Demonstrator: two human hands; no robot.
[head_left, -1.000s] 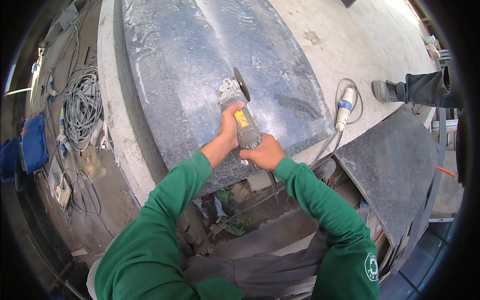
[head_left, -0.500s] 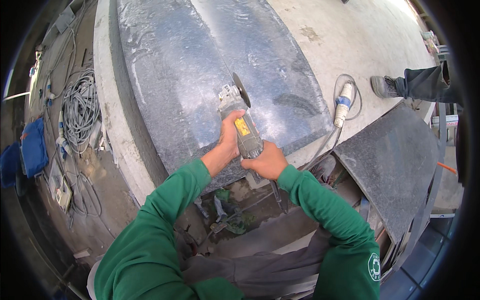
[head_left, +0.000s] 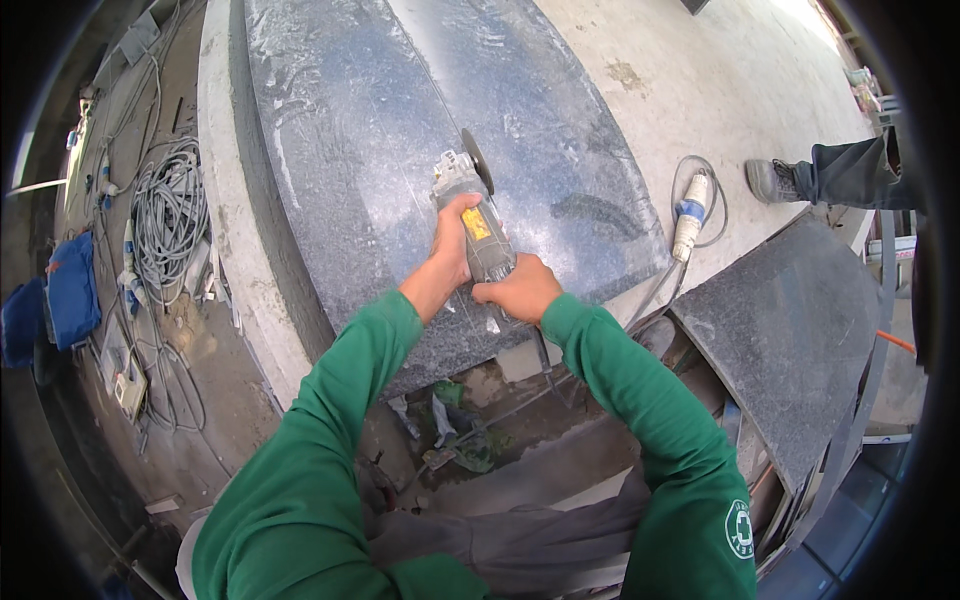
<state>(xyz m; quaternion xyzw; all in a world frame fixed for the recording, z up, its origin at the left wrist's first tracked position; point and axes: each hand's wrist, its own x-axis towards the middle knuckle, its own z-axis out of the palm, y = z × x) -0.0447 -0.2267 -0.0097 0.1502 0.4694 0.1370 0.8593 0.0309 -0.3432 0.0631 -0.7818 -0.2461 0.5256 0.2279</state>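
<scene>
Both my hands grip a grey angle grinder (head_left: 489, 255) with a yellow label, held over a dark stone slab (head_left: 350, 160). My left hand (head_left: 452, 240) is wrapped round the body close to the gear head. Farther back, my right hand (head_left: 522, 288) closes on the rear end, where the power cord comes out. The thin cutting disc (head_left: 478, 160) stands upright at the tool's far end, in line with a straight groove (head_left: 425, 70) that runs away along the slab. Pale dust lies about the groove. Whether the disc touches the stone I cannot tell.
On the pale ledge at right lies a white and blue cable connector (head_left: 690, 215), near another person's shoe (head_left: 773, 181). A second stone slab (head_left: 790, 330) leans at right. Coiled grey cables (head_left: 168, 215) and blue cloth (head_left: 72, 292) lie at left. Green scraps (head_left: 465, 440) litter the gap below.
The grinder and both hands have shifted slightly up and to the left in the picture, with the disc farther along the groove. My grip is the same.
</scene>
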